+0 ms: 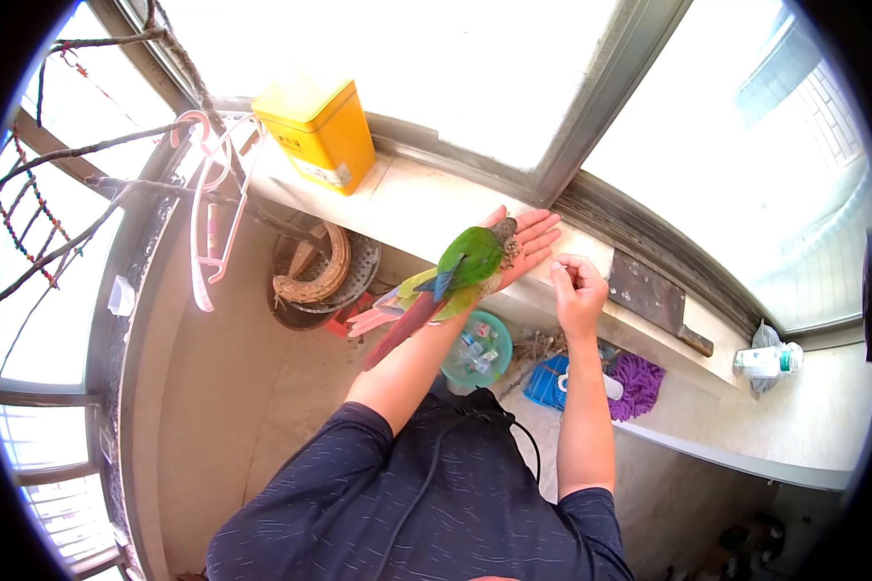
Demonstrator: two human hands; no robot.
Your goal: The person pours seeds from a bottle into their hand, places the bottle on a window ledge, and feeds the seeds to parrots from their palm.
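My left hand [531, 246] lies palm up with its fingers stretched out. On its palm and wrist stands a green parrot [470, 257] with blue in the wing, a grey head and a long dark-red tail. A yellower parrot [409, 289] seems to be pressed against it, mostly hidden behind. Both grey heads are bent toward the palm; what lies under their beaks is hidden. My right hand [579, 292] is held up just beside the left fingertips, its thumb and fingers pinched together. Whatever is in the pinch, if anything, is too small to see.
A yellow tin [327, 140] stands on the window ledge [397, 198]. Bare branches [189, 77] with a pink hanger [208, 208] reach in from the left. Below are a green basin [489, 329], a purple mop head [638, 385] and a woven ring [325, 271]. A bottle [770, 360] stands right.
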